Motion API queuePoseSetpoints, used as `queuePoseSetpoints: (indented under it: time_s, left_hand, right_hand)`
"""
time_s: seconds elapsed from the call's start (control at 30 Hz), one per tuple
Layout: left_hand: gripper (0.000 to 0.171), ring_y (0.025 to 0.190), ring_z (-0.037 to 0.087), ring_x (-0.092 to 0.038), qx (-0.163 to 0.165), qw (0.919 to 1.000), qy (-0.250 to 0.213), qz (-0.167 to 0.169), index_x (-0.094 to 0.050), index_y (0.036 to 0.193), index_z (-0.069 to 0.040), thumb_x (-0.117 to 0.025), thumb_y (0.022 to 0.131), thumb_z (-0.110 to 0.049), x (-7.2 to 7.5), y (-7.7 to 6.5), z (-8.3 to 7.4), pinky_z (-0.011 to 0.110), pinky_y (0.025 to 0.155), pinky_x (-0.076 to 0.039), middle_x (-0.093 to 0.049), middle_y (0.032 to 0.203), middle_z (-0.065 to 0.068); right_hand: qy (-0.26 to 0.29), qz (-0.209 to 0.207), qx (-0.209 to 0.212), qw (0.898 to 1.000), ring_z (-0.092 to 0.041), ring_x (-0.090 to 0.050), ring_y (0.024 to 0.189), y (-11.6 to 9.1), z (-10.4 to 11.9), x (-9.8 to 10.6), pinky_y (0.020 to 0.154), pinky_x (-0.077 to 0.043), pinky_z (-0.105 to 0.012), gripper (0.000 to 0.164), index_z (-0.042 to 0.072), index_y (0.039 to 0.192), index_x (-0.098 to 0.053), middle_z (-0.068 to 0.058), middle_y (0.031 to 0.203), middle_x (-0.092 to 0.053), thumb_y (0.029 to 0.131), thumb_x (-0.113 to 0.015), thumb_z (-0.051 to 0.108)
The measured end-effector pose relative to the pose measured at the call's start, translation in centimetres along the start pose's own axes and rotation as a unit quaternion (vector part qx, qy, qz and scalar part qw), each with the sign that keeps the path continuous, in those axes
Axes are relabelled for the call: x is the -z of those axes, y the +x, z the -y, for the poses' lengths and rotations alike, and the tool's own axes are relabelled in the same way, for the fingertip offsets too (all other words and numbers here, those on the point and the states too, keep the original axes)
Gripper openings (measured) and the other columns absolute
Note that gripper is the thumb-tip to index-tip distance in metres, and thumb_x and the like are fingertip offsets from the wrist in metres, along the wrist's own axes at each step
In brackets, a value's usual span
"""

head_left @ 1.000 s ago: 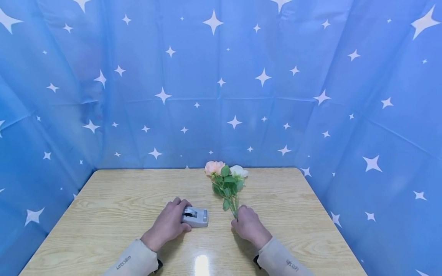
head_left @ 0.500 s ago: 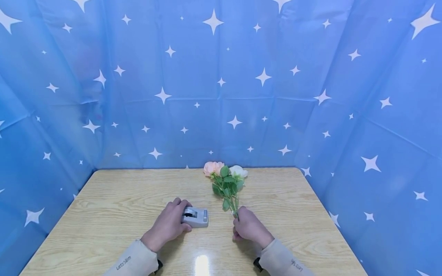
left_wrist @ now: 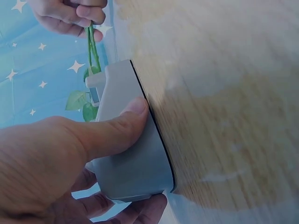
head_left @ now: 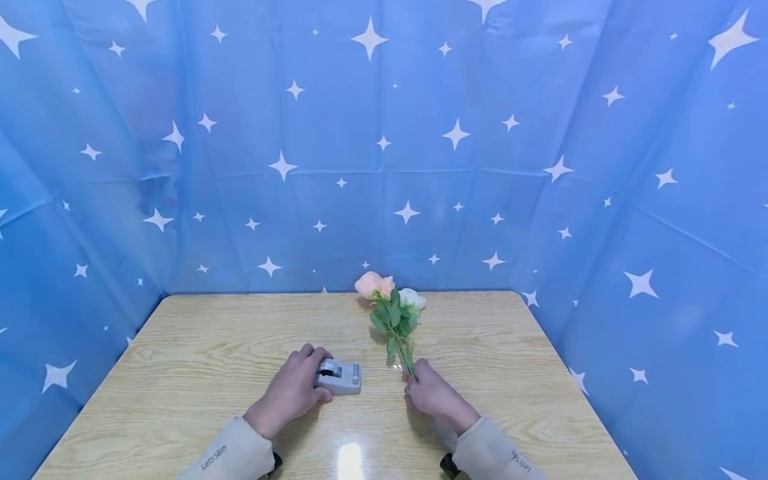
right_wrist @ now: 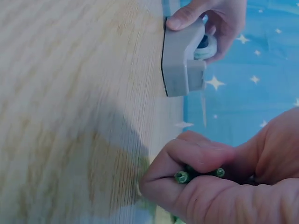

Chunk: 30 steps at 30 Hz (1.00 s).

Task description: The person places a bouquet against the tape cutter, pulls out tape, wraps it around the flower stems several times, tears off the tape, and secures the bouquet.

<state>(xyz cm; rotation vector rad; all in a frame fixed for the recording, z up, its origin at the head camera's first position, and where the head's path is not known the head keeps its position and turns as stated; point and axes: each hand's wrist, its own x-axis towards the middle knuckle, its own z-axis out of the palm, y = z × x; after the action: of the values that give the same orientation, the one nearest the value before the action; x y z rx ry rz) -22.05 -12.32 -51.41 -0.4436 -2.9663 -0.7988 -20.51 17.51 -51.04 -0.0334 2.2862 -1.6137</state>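
A grey tape dispenser point(head_left: 339, 377) with a roll of tape in it stands on the table. My left hand point(head_left: 294, 387) grips its rear end, thumb on the near side and fingers round the back, as the left wrist view shows. To its right, my right hand point(head_left: 439, 396) holds the lower stems of artificial flowers, one pink flower point(head_left: 373, 285) and one white flower point(head_left: 412, 299), with green leaves point(head_left: 393, 313). Cut stem ends point(right_wrist: 182, 177) poke out between the curled fingers in the right wrist view. A small shiny spot shows beside the stems; what it is, I cannot tell.
The wood-grain table point(head_left: 228, 333) has rounded far corners. A blue curtain point(head_left: 336, 120) with white stars hangs behind it and along both sides. Light reflects off the table's near part.
The pink flower has lifted and turned a little, and the white one has shifted slightly left. My right hand has moved slightly right. The left hand and tape dispenser stay put.
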Motion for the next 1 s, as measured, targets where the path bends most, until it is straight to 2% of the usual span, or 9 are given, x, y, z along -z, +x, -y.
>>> queuePoseSetpoints:
  time_s: [0.2, 0.33, 0.4, 0.5, 0.57, 0.63, 0.73, 0.87, 1.0]
  left_hand:
    - [0.083, 0.120, 0.033, -0.070, 0.009, 0.9999, -0.012, -0.002, -0.070, 0.155, -0.007, -0.107, 0.083, -0.018, 0.2, -0.5, -0.3, 0.057, 0.104, -0.068, -0.074, 0.142, 0.020]
    - [0.095, 0.136, 0.045, -0.068, -0.020, 0.9984, 0.007, -0.053, -0.063, 0.164, -0.007, -0.109, 0.081, -0.020, 0.1, -1.3, -1.4, 0.064, 0.110, -0.065, -0.067, 0.156, 0.024]
    - [0.090, 0.138, 0.046, -0.068, -0.051, 0.9925, 0.026, -0.108, -0.065, 0.160, -0.007, -0.109, 0.082, -0.019, -0.2, -1.8, -2.4, 0.063, 0.106, -0.066, -0.067, 0.154, 0.023]
    - [0.069, 0.120, 0.034, -0.073, -0.103, 0.9764, 0.023, -0.189, -0.073, 0.145, -0.006, -0.106, 0.085, -0.014, -0.8, -2.4, -4.1, 0.048, 0.094, -0.069, -0.074, 0.135, 0.017]
    - [0.049, 0.106, 0.023, -0.073, -0.128, 0.9707, -0.021, -0.202, -0.078, 0.133, -0.006, -0.101, 0.089, -0.008, -1.2, -2.8, -5.3, 0.036, 0.086, -0.069, -0.076, 0.120, 0.011]
    - [0.031, 0.095, 0.012, -0.071, -0.140, 0.9711, -0.088, -0.172, -0.080, 0.122, -0.007, -0.094, 0.095, -0.005, -1.7, -3.2, -6.3, 0.027, 0.081, -0.067, -0.077, 0.108, 0.004]
    - [0.011, 0.092, 0.002, -0.071, -0.116, 0.9688, -0.205, -0.077, -0.081, 0.117, -0.006, -0.083, 0.106, -0.007, -2.5, -3.6, -7.6, 0.022, 0.081, -0.067, -0.080, 0.103, 0.001]
    - [0.020, 0.090, 0.006, -0.076, -0.069, 0.9494, -0.306, 0.018, -0.082, 0.125, -0.001, -0.074, 0.114, -0.015, -3.6, -3.3, -8.6, 0.020, 0.078, -0.066, -0.084, 0.105, 0.008]
    - [0.025, 0.089, 0.019, -0.081, -0.042, 0.9300, -0.362, 0.050, -0.083, 0.129, -0.001, -0.070, 0.117, -0.019, -4.8, -2.4, -9.4, 0.022, 0.072, -0.066, -0.087, 0.109, 0.012]
  right_hand:
    - [0.039, 0.008, 0.005, 0.999, -0.016, -0.045, 0.074, -0.4, 0.1, -0.2, 0.064, -0.040, -0.023, 0.015, -0.005, 0.129, -0.043, -0.005, 0.094, -0.049, 0.122, -0.031, 0.001]
    - [0.044, 0.014, 0.012, 0.999, -0.017, -0.047, 0.078, -0.8, 0.0, -0.1, 0.066, -0.042, -0.024, 0.019, -0.006, 0.136, -0.042, -0.005, 0.096, -0.052, 0.122, -0.031, 0.002]
    - [0.045, 0.015, 0.017, 0.999, -0.017, -0.048, 0.079, -1.1, 0.1, -0.1, 0.067, -0.043, -0.024, 0.020, -0.006, 0.137, -0.043, -0.004, 0.096, -0.053, 0.122, -0.031, 0.002]
    - [0.050, 0.014, 0.021, 0.998, -0.017, -0.049, 0.079, -1.4, 0.1, -0.1, 0.067, -0.043, -0.023, 0.020, -0.005, 0.137, -0.042, -0.003, 0.094, -0.053, 0.122, -0.032, 0.003]
    - [0.055, 0.011, 0.024, 0.998, -0.016, -0.048, 0.078, -1.5, 0.1, -0.2, 0.066, -0.043, -0.023, 0.019, -0.005, 0.137, -0.042, -0.003, 0.094, -0.052, 0.122, -0.032, 0.002]
    - [0.061, 0.004, 0.029, 0.998, -0.016, -0.048, 0.078, -1.7, 0.3, -0.4, 0.066, -0.043, -0.023, 0.020, -0.007, 0.138, -0.041, -0.002, 0.093, -0.050, 0.122, -0.033, 0.002]
    - [0.069, -0.008, 0.037, 0.997, -0.016, -0.047, 0.077, -1.9, 0.5, -0.7, 0.065, -0.043, -0.023, 0.023, -0.010, 0.141, -0.041, -0.002, 0.092, -0.049, 0.122, -0.033, 0.001]
    - [0.085, -0.013, 0.045, 0.995, -0.015, -0.046, 0.077, -2.3, 0.8, -1.0, 0.066, -0.042, -0.022, 0.026, -0.011, 0.145, -0.037, -0.001, 0.093, -0.048, 0.123, -0.031, 0.001]
    - [0.095, -0.006, 0.056, 0.994, -0.014, -0.045, 0.076, -2.8, 1.1, -1.2, 0.064, -0.040, -0.020, 0.035, -0.013, 0.155, -0.028, -0.001, 0.092, -0.048, 0.124, -0.031, 0.003]
